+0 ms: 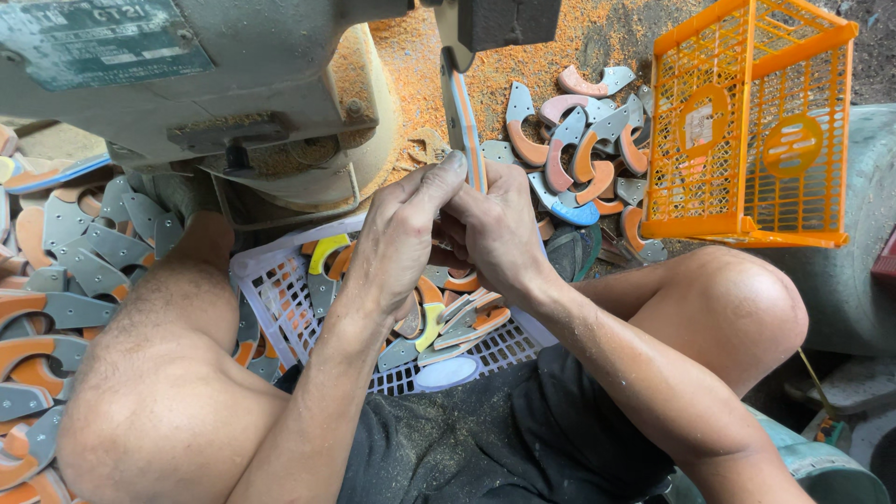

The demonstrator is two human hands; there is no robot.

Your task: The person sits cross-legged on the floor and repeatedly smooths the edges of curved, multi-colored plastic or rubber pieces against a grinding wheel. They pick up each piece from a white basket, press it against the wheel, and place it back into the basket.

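Both my hands hold one curved grey-and-orange layered piece [464,121] upright, its upper end up against the machine's dark tool head [509,21]. My left hand [401,233] pinches the piece from the left with thumb and fingertips. My right hand [493,229] grips its lower part from the right. Below my hands, between my knees, sits a white mesh basket [280,280] with several similar curved pieces in grey, orange and yellow.
A grey-green machine body [187,84] fills the upper left. Heaps of curved grey-orange pieces lie at left [65,252] and behind my hands [579,149]. An orange mesh basket [747,121] stands tipped at right. Orange dust [560,56] covers the floor.
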